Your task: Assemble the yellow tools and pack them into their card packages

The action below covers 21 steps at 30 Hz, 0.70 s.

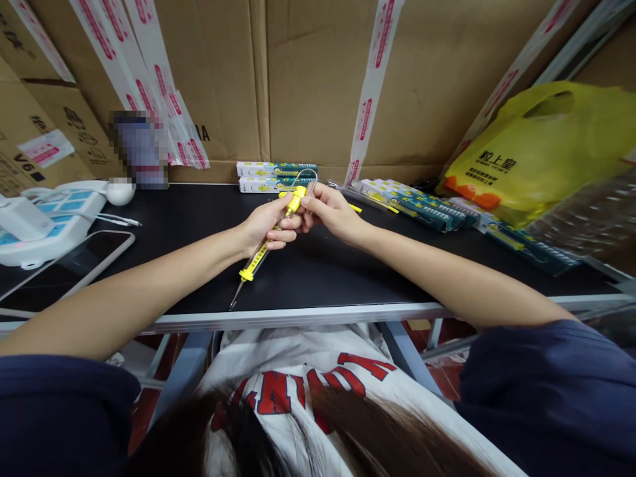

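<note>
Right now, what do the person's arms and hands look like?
The left hand and right hand are gloveless, with no watch showing. Both slim forearms are bare. Wide, dark navy-blue cloth sleeves cover the upper arms; I see no markings or cables on them.

Hands [334, 211] together, fingers [281, 236] curled, forearms [427, 262] angled inward

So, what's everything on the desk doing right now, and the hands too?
yellow tool: held, tilted, thin tip down
left hand: closed around the tool
right hand: fingers pinched at the tool's top
white charger: sitting on the power strip
white-rimmed device: flat, screen dark
two boxes: stacked
yellow bag: bulging, contents unclear
</note>
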Motion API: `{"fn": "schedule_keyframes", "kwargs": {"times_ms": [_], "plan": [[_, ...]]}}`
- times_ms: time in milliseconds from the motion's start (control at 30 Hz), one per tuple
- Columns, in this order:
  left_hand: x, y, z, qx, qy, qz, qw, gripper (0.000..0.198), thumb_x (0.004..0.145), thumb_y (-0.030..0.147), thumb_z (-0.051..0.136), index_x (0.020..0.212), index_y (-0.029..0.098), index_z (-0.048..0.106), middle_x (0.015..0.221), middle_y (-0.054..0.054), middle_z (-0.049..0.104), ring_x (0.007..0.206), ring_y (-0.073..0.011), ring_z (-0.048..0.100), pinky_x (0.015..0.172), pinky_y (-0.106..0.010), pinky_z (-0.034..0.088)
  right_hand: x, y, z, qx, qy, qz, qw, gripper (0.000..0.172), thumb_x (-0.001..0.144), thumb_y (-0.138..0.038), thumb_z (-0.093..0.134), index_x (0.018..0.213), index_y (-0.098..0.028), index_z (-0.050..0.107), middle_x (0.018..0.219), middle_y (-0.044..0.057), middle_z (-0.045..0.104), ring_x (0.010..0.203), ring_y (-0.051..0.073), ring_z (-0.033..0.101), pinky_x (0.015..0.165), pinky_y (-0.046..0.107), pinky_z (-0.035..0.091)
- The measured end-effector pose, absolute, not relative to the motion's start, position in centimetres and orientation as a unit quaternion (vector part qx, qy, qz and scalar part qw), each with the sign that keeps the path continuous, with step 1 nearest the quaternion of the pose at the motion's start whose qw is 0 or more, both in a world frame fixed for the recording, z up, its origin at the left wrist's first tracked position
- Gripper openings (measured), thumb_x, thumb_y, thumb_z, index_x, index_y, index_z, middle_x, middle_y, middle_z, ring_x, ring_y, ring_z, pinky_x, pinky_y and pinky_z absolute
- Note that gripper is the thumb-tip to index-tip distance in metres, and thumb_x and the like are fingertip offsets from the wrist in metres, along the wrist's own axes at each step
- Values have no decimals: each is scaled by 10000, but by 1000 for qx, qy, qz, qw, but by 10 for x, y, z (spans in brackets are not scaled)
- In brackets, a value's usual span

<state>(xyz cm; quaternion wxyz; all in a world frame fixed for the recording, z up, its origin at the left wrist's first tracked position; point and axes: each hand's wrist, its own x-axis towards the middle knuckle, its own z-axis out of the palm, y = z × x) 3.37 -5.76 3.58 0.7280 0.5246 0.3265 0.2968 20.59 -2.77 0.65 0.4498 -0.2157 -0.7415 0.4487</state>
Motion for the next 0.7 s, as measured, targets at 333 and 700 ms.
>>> {"fn": "schedule_keyframes", "kwargs": {"times_ms": [333, 700], "plan": [[33, -57, 41, 618, 328, 308, 645, 348, 1039, 389, 246, 884, 190, 485, 551, 80, 393, 295, -37, 284, 287, -142, 282, 216, -28, 18, -246, -753, 445, 416, 530, 876, -716, 556, 805, -198, 467, 637, -26, 596, 549, 92, 615, 555, 241, 586], [22, -49, 22, 838, 328, 343, 269, 243, 1014, 387, 434, 1186, 222, 478, 720, 55, 539, 412, -46, 451, 437, -181, 368, 234, -15, 25, -241, -792, 376, 415, 470, 858, -627, 661, 953, -182, 543, 708, -25, 648, 571, 81, 615, 575, 222, 552]]}}
